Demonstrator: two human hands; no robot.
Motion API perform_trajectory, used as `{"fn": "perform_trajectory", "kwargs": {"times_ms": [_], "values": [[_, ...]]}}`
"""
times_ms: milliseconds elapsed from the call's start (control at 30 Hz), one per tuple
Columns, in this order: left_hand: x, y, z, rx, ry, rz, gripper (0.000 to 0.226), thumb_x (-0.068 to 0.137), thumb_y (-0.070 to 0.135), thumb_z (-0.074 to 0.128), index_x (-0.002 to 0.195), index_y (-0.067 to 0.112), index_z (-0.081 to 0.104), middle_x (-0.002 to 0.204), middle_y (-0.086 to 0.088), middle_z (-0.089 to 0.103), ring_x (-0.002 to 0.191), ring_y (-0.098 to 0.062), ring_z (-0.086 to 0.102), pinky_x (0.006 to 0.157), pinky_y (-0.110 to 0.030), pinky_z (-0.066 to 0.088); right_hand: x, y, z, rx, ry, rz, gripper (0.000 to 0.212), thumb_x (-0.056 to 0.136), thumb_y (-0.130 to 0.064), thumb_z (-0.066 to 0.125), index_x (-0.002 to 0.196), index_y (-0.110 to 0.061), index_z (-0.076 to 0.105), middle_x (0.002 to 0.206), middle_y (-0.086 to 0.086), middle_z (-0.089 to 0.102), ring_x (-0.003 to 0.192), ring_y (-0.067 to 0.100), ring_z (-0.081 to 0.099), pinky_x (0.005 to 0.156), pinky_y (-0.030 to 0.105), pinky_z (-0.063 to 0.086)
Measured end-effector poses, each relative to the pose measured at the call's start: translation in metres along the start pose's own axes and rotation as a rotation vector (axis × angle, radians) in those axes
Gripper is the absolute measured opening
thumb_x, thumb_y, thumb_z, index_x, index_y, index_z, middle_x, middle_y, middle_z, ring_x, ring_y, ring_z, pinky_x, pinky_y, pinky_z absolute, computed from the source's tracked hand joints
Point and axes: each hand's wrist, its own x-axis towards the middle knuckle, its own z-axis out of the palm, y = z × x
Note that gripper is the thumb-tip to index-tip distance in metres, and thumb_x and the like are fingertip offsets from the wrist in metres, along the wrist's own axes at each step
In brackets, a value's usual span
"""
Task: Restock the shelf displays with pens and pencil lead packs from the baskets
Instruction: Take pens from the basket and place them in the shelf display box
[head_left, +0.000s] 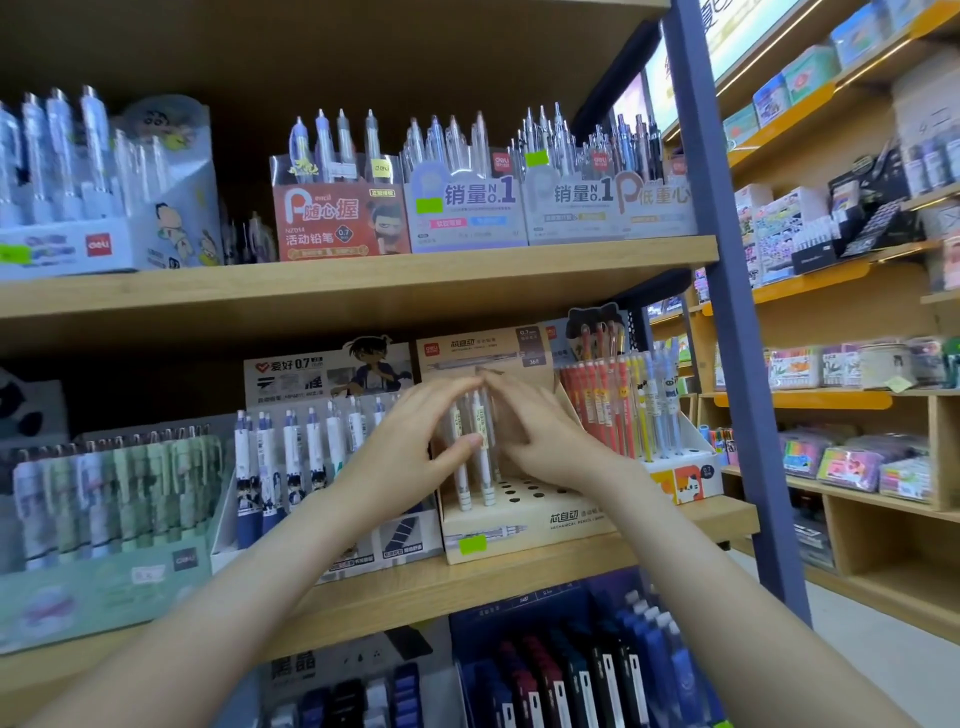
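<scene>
Pens (485, 470) in display box (550, 519), left hand (410, 436) gripping them, right hand (540, 431) straight-fingered alongside.

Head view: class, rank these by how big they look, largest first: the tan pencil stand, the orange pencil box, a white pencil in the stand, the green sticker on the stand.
1. tan pencil stand
2. orange pencil box (farther up, so real size unsure)
3. white pencil
4. green sticker

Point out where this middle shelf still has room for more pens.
The empty holes in the beige display, right of the white pens and below the right hand. The blue-and-white pens to its left and the red pens to its right are packed tight.
</scene>
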Motion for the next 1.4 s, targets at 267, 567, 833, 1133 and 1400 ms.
{"fn": "perform_trajectory", "kwargs": {"times_ms": [267, 567, 833, 1133, 1400], "values": [[-0.06, 0.03, -0.024, -0.035, 0.132, -0.091, 0.052, 0.096, 0.033, 0.05, 0.145, 0.03, 0.033, 0.144, 0.017, 0.033, 0.132, 0.009, 0.018, 0.108, -0.015, 0.013, -0.079, -0.073, 0.004, 0.242, 0.396, -0.021, 0.052, 0.092, -0.019, 0.06, 0.139, -0.026, 0.039, 0.135, -0.017, 0.044, 0.124, -0.001, 0.041, 0.101, 0.03, 0.043], [-0.317, 0.033, -0.087, -0.029, 0.034, -0.292, 0.036, 0.093, 0.028, 0.047, 0.122, 0.008, 0.058, 0.117, 0.003, 0.058, 0.112, -0.009, 0.047, 0.098, -0.005, 0.027, -0.177, -0.205, 0.158, 0.334, -0.049, -0.131, 0.032, 0.096, -0.021, 0.053, 0.127, -0.019, 0.051, 0.112, -0.015, 0.048, 0.103, -0.006, 0.045, 0.088, 0.003, 0.033], [-0.635, 0.001, -0.138, 0.034, -0.208, -0.886, 0.03, 0.091, 0.025, 0.044, 0.117, 0.015, 0.054, 0.104, -0.01, 0.063, 0.099, -0.017, 0.05, 0.085, -0.019, 0.035, -0.255, -0.294, 0.411, 0.345, -0.678, -0.196, 0.036, 0.096, -0.023, 0.047, 0.13, -0.013, 0.047, 0.123, 0.01, 0.055, 0.114, 0.024, 0.051, 0.094, 0.032, 0.04], [-0.862, -0.009, -0.102, 0.143, -0.517, -1.266, 0.034, 0.083, 0.029, 0.045, 0.116, 0.02, 0.048, 0.102, -0.004, 0.064, 0.089, -0.023, 0.058, 0.076, -0.03, 0.043, -0.377, -0.325, 0.621, 0.085, -1.37, -0.17, 0.061, 0.099, -0.014, 0.038, 0.152, -0.021, 0.008, 0.156, 0.005, 0.019, 0.141, 0.023, 0.025, 0.111, 0.037, 0.026], [-0.929, -0.024, -0.041, 0.201, -0.661, -1.162, 0.046, 0.078, 0.029, 0.049, 0.118, 0.009, 0.06, 0.118, -0.011, 0.064, 0.113, -0.028, 0.055, 0.102, -0.04, 0.032, -0.448, -0.296, 0.726, -0.207, -1.534, -0.423, 0.094, 0.075, -0.006, 0.071, 0.149, -0.007, 0.014, 0.149, 0.009, 0.036, 0.135, 0.025, 0.039, 0.106, 0.038, 0.037]]}}
